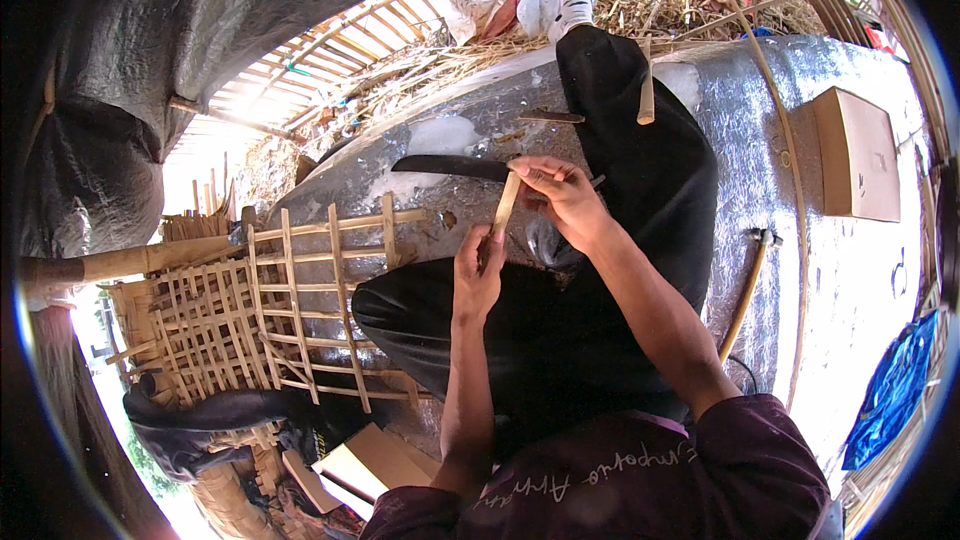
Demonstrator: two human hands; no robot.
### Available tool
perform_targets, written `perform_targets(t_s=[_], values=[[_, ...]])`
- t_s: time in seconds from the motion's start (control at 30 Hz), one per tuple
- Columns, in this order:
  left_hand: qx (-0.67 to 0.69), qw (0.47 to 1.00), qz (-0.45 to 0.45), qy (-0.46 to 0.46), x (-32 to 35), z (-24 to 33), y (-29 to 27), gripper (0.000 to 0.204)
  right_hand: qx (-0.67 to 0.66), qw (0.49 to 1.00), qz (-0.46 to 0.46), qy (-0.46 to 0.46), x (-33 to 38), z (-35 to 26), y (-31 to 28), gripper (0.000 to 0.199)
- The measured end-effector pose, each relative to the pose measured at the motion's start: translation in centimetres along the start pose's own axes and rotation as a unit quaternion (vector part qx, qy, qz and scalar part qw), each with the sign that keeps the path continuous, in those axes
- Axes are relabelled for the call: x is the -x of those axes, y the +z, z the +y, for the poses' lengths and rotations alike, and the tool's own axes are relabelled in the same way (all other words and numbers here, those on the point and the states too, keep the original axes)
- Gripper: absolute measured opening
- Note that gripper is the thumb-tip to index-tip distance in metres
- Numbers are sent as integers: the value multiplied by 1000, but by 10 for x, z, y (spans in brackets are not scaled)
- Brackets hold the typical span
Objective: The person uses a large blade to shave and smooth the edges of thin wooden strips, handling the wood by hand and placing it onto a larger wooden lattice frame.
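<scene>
A short pale bamboo strip (507,202) slants between my two hands. My left hand (478,272) is closed round its lower end, and my right hand (562,198) pinches the upper end between thumb and fingers. Just left of my right fingers a dark, curved knife blade (448,166) points left. Its handle end is hidden behind the hand, so I cannot tell whether the hand also grips it. Beyond the hands a small flat wooden piece (551,117) lies on the silvery sheet (740,100). Another split bamboo piece (646,90) rests against my outstretched black-trousered leg (650,155).
To the left lie an open bamboo lattice (338,285) and a denser woven panel (205,305). A hammer (750,285), a long thin strip (788,150) and a cardboard box (858,155) are on the right. Straw and shavings (670,10) lie at the far side; blue plastic (890,395) lies lower right.
</scene>
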State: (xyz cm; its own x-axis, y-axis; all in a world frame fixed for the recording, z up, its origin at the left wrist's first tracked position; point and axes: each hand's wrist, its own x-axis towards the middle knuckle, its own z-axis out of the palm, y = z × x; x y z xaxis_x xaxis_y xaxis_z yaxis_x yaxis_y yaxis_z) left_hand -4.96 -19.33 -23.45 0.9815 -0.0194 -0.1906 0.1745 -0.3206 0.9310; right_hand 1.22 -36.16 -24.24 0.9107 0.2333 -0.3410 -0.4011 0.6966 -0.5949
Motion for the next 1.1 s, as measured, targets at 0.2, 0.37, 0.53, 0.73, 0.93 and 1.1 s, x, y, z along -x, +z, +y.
perform_targets(t_s=[0.2,0.37,0.53,0.73,0.93,1.1], values=[[-27,998,15,-46,6,5,4,15,41,998,-15,45,-10,3,-12,20],[-85,995,42,11,3,2,14,14,12,999,20,41,-12,5,-13,19],[-105,993,47,-22,8,1,18,15,39,997,57,17,-15,17,-30,18],[-146,985,88,10,7,5,19,15,-31,994,94,45,-19,20,-18,22],[-193,969,151,31,17,6,5,13,-57,989,134,-8,-51,15,-29,11],[-69,984,161,-15,30,-28,-15,15,146,980,137,12,-43,-19,-4,37]])
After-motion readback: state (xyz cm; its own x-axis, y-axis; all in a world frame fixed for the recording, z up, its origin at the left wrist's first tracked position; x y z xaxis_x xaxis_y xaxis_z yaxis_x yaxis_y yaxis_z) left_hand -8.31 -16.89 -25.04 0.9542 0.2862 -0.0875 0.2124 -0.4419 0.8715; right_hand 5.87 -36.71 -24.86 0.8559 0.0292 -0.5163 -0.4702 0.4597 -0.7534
